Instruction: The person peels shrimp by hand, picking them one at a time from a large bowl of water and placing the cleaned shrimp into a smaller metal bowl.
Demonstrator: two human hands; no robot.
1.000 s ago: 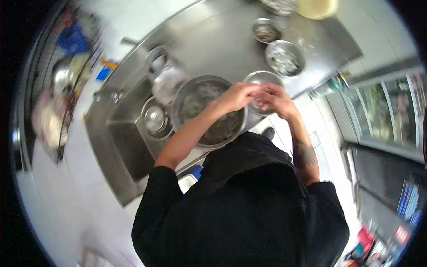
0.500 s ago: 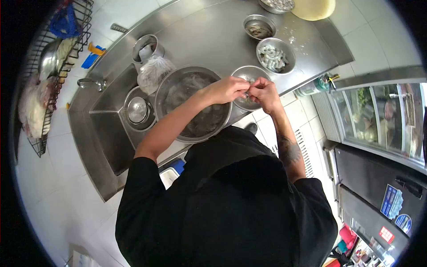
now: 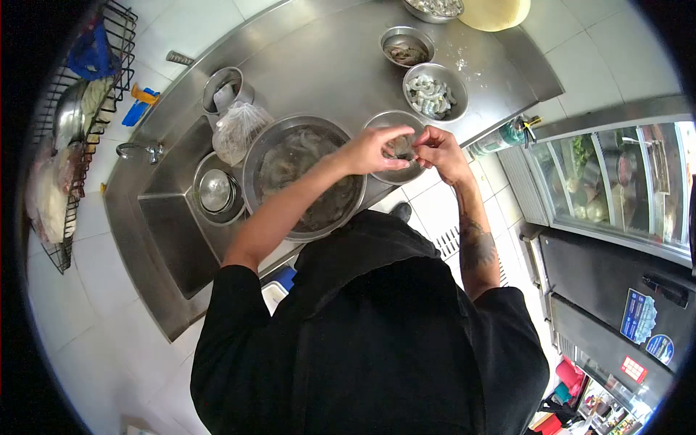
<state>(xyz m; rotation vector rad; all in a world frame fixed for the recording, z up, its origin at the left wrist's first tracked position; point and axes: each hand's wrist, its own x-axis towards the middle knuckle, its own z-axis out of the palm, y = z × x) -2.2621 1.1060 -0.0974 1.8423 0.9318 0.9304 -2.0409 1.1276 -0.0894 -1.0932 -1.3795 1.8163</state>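
My left hand (image 3: 378,151) is over a steel bowl (image 3: 391,114), its thumb and fingers spread apart in a C shape. Close beside it, my right hand (image 3: 444,154) has thumb and fingertips pinched together on what looks like a shrimp (image 3: 401,147), small and greyish. Where the shrimp ends and the bowl's contents begin is hard to make out. Left of the bowl, under my left forearm, a wide steel basin (image 3: 251,156) holds grey shrimp in water. Just beyond the hands, a bowl (image 3: 464,101) contains pale peeled shrimp.
Farther back stand a small bowl of dark pieces (image 3: 406,54) and another bowl (image 3: 433,9) beside a round pale board (image 3: 495,13). A plastic bag (image 3: 239,134), a steel pot (image 3: 226,88) and a sink (image 3: 174,232) are at left. A glass-door fridge (image 3: 609,181) stands right.
My left hand's fingers have spread from a pinch, and the hands have drawn slightly apart. My right hand stays pinched. The whole view has shifted a little.
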